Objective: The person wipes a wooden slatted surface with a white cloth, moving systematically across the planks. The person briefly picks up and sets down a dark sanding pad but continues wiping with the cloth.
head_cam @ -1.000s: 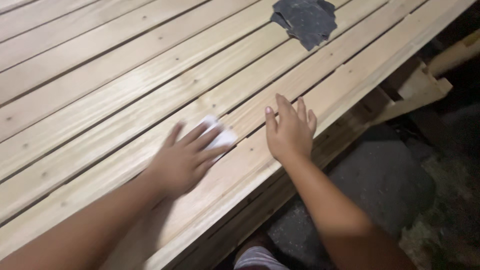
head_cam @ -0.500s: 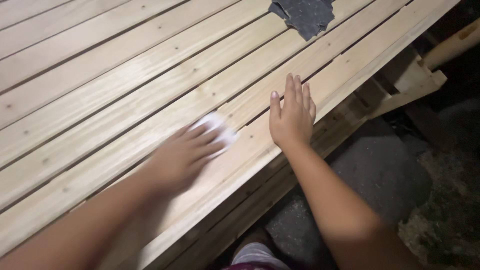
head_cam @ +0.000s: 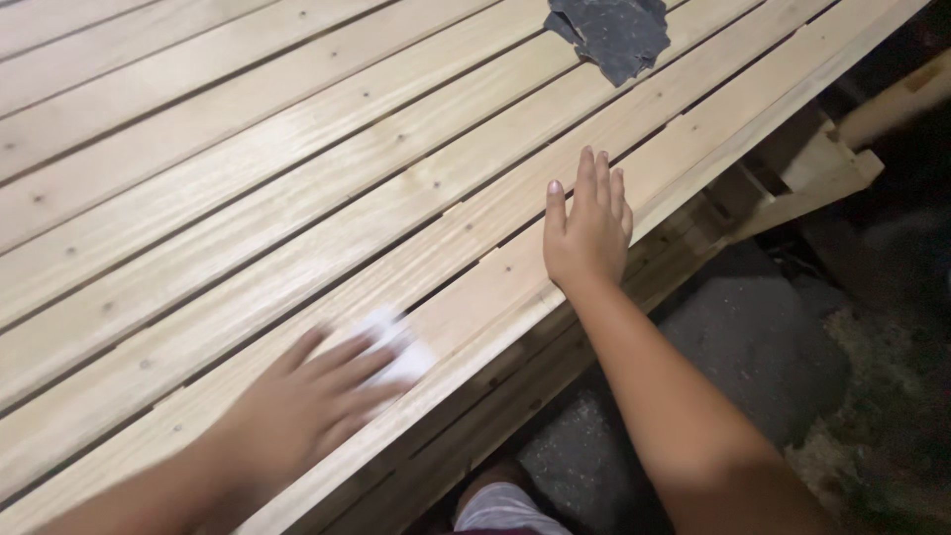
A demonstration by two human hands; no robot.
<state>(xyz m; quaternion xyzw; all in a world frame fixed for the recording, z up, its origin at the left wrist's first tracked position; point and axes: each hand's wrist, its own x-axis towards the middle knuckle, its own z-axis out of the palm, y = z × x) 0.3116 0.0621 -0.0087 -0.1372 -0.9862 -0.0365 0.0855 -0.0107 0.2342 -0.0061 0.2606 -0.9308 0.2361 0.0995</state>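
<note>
Right now the left hand (head_cam: pixel 297 416) is flat on a small white sanding pad (head_cam: pixel 401 352), w/ fingers spread and pressing down on it, not curled round it. It looks blurry. The pad sits under the fingertips, on the pale wood slat surface (head_cam: pixel 248 228) near its front edge. The right hand (head_cam: pixel 584 233) lies flat, fingers straight and close together, holding nothing, just resting on the next board. Far past those fingertips lies a dark grey sandpaper sheet (head_cam: pixel 614 35), not touched. I think the rubbing is partway: the boards look smooth and light, but I can't tell which bits are done. No boxes or tubs show here.
</note>
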